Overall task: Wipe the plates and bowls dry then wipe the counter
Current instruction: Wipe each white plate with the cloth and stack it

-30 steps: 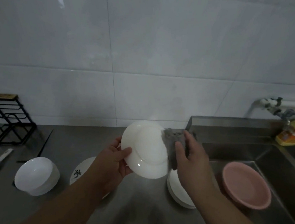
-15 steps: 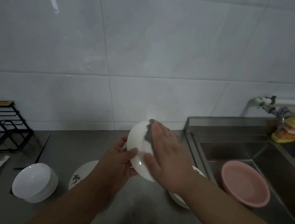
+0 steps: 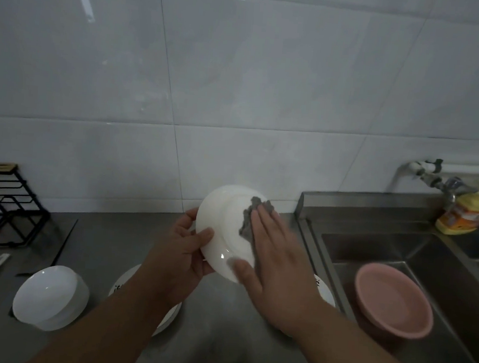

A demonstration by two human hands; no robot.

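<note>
Two flat white plates on the grey steel counter [image 3: 88,243] are lying half hidden beneath the forearms. Above them, the left hand [image 3: 181,251] is gripping the tilted round white ceramic plate [image 3: 222,229] by its rim, while the right hand [image 3: 277,267], fingers straight, is pressing the crumpled grey cloth [image 3: 251,218], mostly covered, against it, now further across than half a second ago.
</note>
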